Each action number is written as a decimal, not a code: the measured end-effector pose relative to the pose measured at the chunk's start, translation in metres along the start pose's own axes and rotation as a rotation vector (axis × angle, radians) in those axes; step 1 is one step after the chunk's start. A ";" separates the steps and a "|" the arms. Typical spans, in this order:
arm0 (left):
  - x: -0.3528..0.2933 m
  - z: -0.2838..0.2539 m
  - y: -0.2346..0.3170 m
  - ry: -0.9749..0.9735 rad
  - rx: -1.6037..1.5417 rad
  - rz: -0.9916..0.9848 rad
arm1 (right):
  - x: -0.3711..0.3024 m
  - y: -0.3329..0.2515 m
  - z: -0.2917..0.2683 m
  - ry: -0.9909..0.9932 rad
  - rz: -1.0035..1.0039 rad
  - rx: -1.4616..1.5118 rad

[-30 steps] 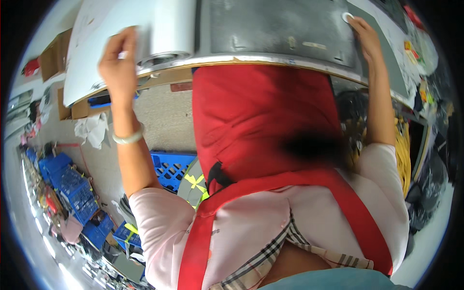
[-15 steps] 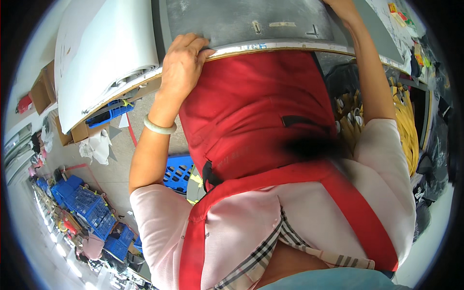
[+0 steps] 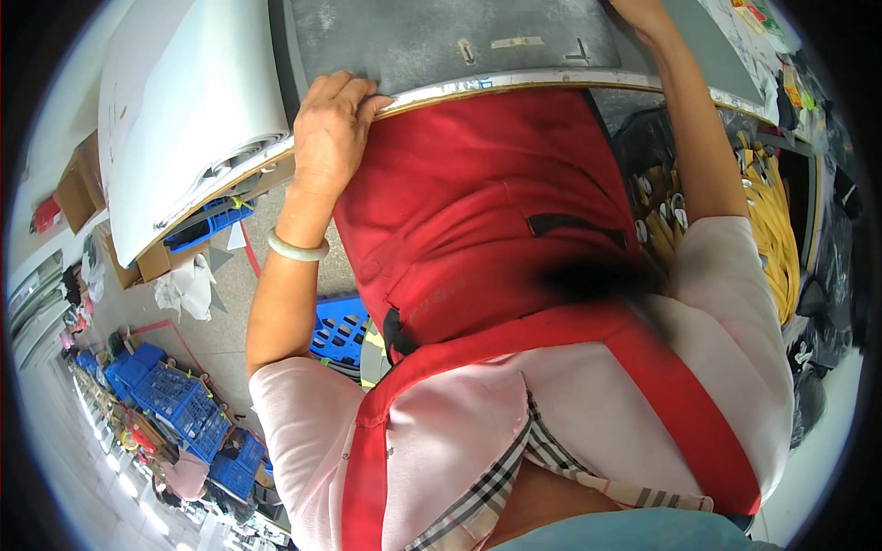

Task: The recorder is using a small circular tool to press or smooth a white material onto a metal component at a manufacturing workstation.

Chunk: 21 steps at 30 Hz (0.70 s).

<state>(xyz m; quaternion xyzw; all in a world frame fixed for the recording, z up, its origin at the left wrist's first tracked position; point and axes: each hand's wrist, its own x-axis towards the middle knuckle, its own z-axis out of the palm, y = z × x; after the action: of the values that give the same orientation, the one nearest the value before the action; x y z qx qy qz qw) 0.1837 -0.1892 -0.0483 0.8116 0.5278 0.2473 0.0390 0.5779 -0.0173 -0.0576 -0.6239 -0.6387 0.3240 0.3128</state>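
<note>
At the near edge of a worktop (image 3: 514, 83), my left hand (image 3: 333, 129) is closed, its bent fingers on top and its thumb along the rim. A pale bangle (image 3: 296, 246) circles that wrist. Beneath and beyond the hand spreads a dark grey sheet (image 3: 404, 41) with chalky smears and small tape marks. My right hand (image 3: 640, 16) reaches over the sheet's right side; the top of the picture cuts off its fingers, so I cannot tell what they hold. Just left of my left hand lies a large roll of white sheet (image 3: 193, 92).
My red apron (image 3: 478, 193) hangs against the worktop's edge. Under the right side are bundled yellow pieces (image 3: 770, 230) and black plastic bags (image 3: 808, 404). On the left floor stand blue crates (image 3: 184, 404), cardboard boxes (image 3: 81, 184) and crumpled white paper (image 3: 188, 286).
The view has shifted a little, so the worktop and the sheet sit slightly left and higher. My left hand stays at the worktop's edge, and the right arm keeps nearly the same pose.
</note>
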 end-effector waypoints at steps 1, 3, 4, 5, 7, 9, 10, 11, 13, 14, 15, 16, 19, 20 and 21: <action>0.000 0.000 0.000 0.000 -0.001 0.000 | -0.001 -0.001 0.001 0.000 0.000 -0.001; -0.001 0.001 -0.001 0.009 -0.003 0.005 | -0.004 -0.002 0.002 0.010 0.022 0.033; -0.001 0.001 -0.001 0.009 -0.005 0.006 | -0.006 -0.002 0.002 0.011 0.022 0.031; -0.001 0.001 -0.001 0.020 -0.014 0.019 | -0.007 -0.002 0.002 0.027 0.020 -0.003; 0.000 0.001 -0.001 0.033 -0.032 0.037 | -0.008 -0.001 0.002 0.049 0.020 -0.044; 0.000 0.001 -0.001 0.028 -0.020 0.031 | -0.008 0.001 0.002 0.023 0.039 0.026; 0.000 0.001 -0.001 0.027 -0.035 0.047 | -0.008 0.002 0.003 0.038 0.044 0.010; 0.001 0.001 -0.001 0.020 -0.024 0.035 | -0.008 0.003 0.003 0.049 0.011 -0.022; 0.001 0.000 -0.001 0.007 -0.021 0.026 | -0.008 0.004 0.004 0.045 -0.046 -0.049; 0.001 0.000 0.000 0.008 -0.026 0.035 | -0.009 0.004 0.004 0.051 -0.045 -0.055; 0.001 -0.001 0.000 -0.008 -0.018 0.021 | -0.010 0.003 0.004 0.050 -0.036 -0.055; 0.001 -0.001 0.000 -0.024 -0.009 0.005 | -0.011 0.002 0.004 0.048 -0.028 -0.054; 0.001 -0.002 0.001 -0.023 -0.018 -0.003 | -0.016 -0.001 0.003 0.061 -0.024 -0.091; 0.001 -0.001 0.002 -0.023 -0.016 -0.004 | -0.017 -0.002 0.003 0.060 -0.024 -0.090; 0.001 -0.001 0.002 -0.026 -0.018 -0.010 | -0.017 -0.003 0.003 0.061 -0.038 -0.094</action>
<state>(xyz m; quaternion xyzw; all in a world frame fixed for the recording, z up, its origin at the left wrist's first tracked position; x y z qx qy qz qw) 0.1849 -0.1895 -0.0466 0.8118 0.5291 0.2410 0.0544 0.5743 -0.0345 -0.0569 -0.6352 -0.6550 0.2686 0.3088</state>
